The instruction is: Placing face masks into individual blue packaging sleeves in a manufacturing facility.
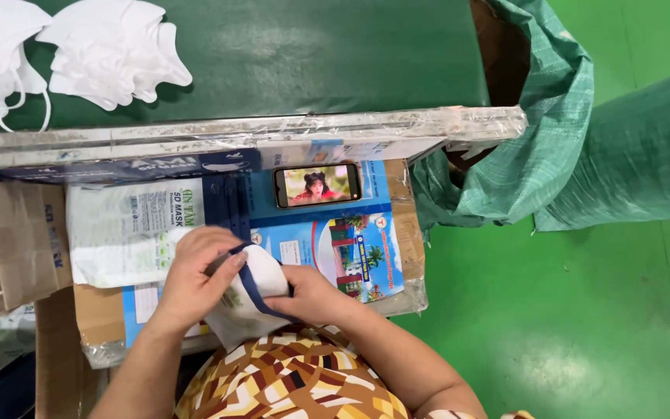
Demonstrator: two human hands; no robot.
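Left hand: fingers curled, pressing the white packet from its left side.
Right hand: closed on the packet's right side.
White packet: held between both hands, over the near edge of the blue printed board.
Phone: lying at the board's far edge.

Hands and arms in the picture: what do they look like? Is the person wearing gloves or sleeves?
No gloves. The left hand and the right hand are both bare, with no rings, watch or bracelets showing. Both forearms are bare too, so no long sleeves. Near the right elbow, at the bottom edge, a bit of patterned cloth shows. It matches the person's garment, a busy geometric print in brown, orange, yellow and white.
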